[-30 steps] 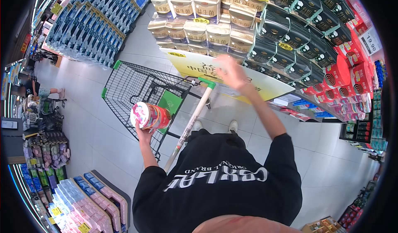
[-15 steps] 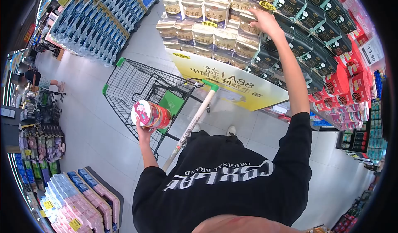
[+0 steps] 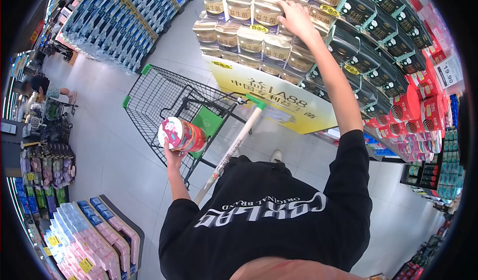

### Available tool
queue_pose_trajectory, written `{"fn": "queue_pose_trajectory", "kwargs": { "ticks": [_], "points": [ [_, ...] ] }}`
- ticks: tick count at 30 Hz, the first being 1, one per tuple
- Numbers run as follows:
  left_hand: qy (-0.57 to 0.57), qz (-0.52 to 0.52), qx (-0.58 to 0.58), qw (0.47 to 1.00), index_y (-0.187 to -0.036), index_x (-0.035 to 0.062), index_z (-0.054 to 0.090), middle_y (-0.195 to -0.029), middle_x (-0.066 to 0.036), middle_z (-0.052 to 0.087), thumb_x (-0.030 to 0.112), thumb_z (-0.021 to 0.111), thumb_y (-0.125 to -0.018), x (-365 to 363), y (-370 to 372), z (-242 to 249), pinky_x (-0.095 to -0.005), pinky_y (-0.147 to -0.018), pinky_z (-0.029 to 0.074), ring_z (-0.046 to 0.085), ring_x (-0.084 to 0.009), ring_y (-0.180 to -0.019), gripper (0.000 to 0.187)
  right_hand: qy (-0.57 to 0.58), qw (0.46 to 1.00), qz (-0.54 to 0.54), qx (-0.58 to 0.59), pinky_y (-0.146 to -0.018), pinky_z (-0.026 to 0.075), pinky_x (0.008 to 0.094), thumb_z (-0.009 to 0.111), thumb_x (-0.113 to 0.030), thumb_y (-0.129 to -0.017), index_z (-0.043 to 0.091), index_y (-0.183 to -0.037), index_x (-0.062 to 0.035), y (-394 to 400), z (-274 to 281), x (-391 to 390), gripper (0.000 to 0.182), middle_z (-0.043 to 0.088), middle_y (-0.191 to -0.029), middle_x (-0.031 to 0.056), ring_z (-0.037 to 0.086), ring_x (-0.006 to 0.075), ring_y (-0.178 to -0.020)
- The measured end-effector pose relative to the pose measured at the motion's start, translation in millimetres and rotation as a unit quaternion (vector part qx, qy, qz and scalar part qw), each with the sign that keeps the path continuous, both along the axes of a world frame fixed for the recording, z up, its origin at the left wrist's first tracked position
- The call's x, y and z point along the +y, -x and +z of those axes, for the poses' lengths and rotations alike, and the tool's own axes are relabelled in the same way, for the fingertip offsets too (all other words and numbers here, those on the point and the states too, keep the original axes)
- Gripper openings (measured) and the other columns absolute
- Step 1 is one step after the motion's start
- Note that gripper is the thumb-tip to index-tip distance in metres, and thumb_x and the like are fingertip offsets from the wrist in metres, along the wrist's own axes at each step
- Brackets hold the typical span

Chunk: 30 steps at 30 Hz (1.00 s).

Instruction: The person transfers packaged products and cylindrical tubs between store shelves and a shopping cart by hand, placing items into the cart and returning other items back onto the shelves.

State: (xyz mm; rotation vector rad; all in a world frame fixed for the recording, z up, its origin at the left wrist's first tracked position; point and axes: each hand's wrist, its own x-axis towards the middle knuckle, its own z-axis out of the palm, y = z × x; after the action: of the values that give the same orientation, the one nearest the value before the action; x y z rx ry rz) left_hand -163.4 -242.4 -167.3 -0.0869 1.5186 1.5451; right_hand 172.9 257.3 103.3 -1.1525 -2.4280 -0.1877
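My left hand (image 3: 174, 156) is closed around a round tub (image 3: 185, 134) with a white-and-pink lid and a red, see-through side. It holds the tub, tilted, over the shopping cart (image 3: 164, 88). My right hand (image 3: 297, 22) reaches out to the stacked display, fingers and thumb apart, at the upper right edge of a beige pouch pack (image 3: 266, 14). More beige packs (image 3: 250, 41) line the rows below, and black packs (image 3: 356, 8) stand to the right. The cart's handle (image 3: 234, 148) runs in front of my body.
A yellow-and-white sign board (image 3: 269, 93) fronts the display. Red packages (image 3: 423, 103) and a price card (image 3: 449, 70) are at the right. Blue stacked goods (image 3: 117, 23) rise beyond the cart, pink and blue packs (image 3: 82, 240) at lower left. A person (image 3: 47, 88) is far left.
My right hand has moved left along the display, from the packs beside the black ones to a beige pack nearer the middle. My left hand still holds the tub over the cart.
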Motion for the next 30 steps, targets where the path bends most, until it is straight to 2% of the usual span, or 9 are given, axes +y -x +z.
{"fn": "queue_pose_trajectory", "kwargs": {
  "ticks": [5, 7, 8, 9, 10, 14, 18, 24, 30],
  "points": [
    [0.010, 0.017, -0.012, 1.000, -0.139, 0.0133, 0.033, -0.138, -0.013, 0.037, 0.071, 0.055, -0.074, 1.1, 0.0, 1.6, -0.0552, -0.091, 0.038, 0.040, -0.0286, -0.120, 0.090, -0.129, 0.989, 0.056, 0.047, -0.100, 0.032, 0.0539, 0.060, -0.016, -0.081, 0.056, -0.119, -0.0092, 31.3, -22.2, -35.8, 0.039, 0.054, -0.123, 0.0176, 0.047, 0.0324, -0.120],
    [0.001, 0.024, -0.025, 0.999, -0.139, 0.0128, 0.033, -0.137, -0.013, 0.037, 0.068, 0.057, -0.075, 3.6, -0.6, 2.4, -0.0589, -0.094, 0.036, 0.039, -0.0299, -0.120, 0.088, -0.067, 0.989, 0.111, 0.072, -0.095, 0.039, 0.0496, 0.058, -0.012, -0.080, 0.059, -0.113, -0.0065, 45.5, -48.1, -85.2, 0.034, 0.057, -0.115, 0.0178, 0.051, 0.0317, -0.114],
    [-0.010, 0.027, -0.031, 0.999, -0.140, 0.0131, 0.032, -0.139, -0.013, 0.035, 0.068, 0.057, -0.074, 4.3, -2.2, 3.9, -0.0600, -0.095, 0.035, 0.037, -0.0310, -0.123, 0.089, 0.124, 0.974, 0.173, 0.082, -0.086, 0.046, 0.0446, 0.058, -0.012, -0.079, 0.061, -0.108, -0.0048, 49.0, -59.4, -110.8, 0.030, 0.060, -0.103, 0.0164, 0.055, 0.0305, -0.106],
    [-0.021, 0.029, -0.036, 0.999, -0.140, 0.0134, 0.031, -0.141, -0.014, 0.033, 0.067, 0.057, -0.074, 5.5, -4.7, 6.8, -0.0612, -0.096, 0.035, 0.035, -0.0321, -0.125, 0.089, 0.064, 0.964, 0.258, -0.003, -0.078, 0.048, 0.0415, 0.060, -0.014, -0.078, 0.061, -0.106, -0.0054, 54.7, -94.4, -131.6, 0.030, 0.060, -0.095, 0.0143, 0.057, 0.0298, -0.097],
    [-0.032, 0.030, -0.041, 0.998, -0.141, 0.0137, 0.030, -0.142, -0.014, 0.031, 0.067, 0.058, -0.074, 6.9, -6.2, 8.8, -0.0624, -0.096, 0.034, 0.033, -0.0331, -0.128, 0.090, 0.188, 0.949, 0.252, -0.019, -0.086, 0.039, 0.0431, 0.061, -0.020, -0.079, 0.060, -0.107, -0.0088, 58.8, -136.7, -165.1, 0.029, 0.058, -0.102, 0.0123, 0.052, 0.0312, -0.104],
    [-0.044, 0.061, -0.051, 0.996, -0.143, 0.0149, 0.027, -0.145, -0.016, 0.027, 0.065, 0.058, -0.075, 8.9, -12.5, 12.6, -0.0660, -0.097, 0.034, 0.027, -0.0366, -0.132, 0.090, 0.226, 0.922, 0.313, 0.016, -0.091, 0.032, 0.0462, 0.061, -0.041, -0.082, 0.062, -0.110, -0.0118, 41.2, -238.4, -278.1, 0.040, 0.059, -0.100, 0.0092, 0.053, 0.0267, -0.099],
    [-0.046, 0.059, -0.027, 0.997, -0.144, 0.0164, 0.025, -0.144, -0.017, 0.027, 0.063, 0.062, -0.074, 2.5, -14.4, 18.5, -0.0645, -0.095, 0.037, 0.032, -0.0388, -0.129, 0.092, 0.194, 0.945, 0.264, -0.011, -0.093, 0.030, 0.0436, 0.060, -0.044, -0.083, 0.066, -0.104, -0.0134, 37.9, -240.0, -303.8, 0.038, 0.063, -0.084, 0.0038, 0.055, 0.0209, -0.092],
    [-0.075, 0.016, -0.061, 0.995, -0.141, 0.0139, 0.031, -0.140, -0.018, 0.038, 0.060, 0.055, -0.078, -12.0, -34.3, 55.1, -0.0624, -0.087, 0.045, 0.045, -0.0410, -0.121, 0.082, 0.373, 0.878, 0.286, 0.090, -0.100, 0.033, 0.0464, 0.071, -0.037, -0.077, 0.049, -0.132, -0.0129, 35.5, -202.8, -302.2, 0.064, 0.052, -0.127, 0.0129, 0.047, 0.0295, -0.117],
    [-0.175, -0.116, -0.107, 0.972, -0.141, 0.0092, 0.031, -0.135, -0.019, 0.045, 0.059, 0.049, -0.085, 22.9, -94.1, 123.0, -0.0643, -0.087, 0.047, 0.050, -0.0413, -0.118, 0.077, 0.387, 0.816, 0.402, 0.150, -0.110, 0.030, 0.0441, 0.086, -0.031, -0.058, 0.025, -0.146, -0.0115, 62.4, -139.7, -297.5, 0.108, 0.033, -0.142, 0.0234, 0.035, 0.0377, -0.132]
  ]
}}
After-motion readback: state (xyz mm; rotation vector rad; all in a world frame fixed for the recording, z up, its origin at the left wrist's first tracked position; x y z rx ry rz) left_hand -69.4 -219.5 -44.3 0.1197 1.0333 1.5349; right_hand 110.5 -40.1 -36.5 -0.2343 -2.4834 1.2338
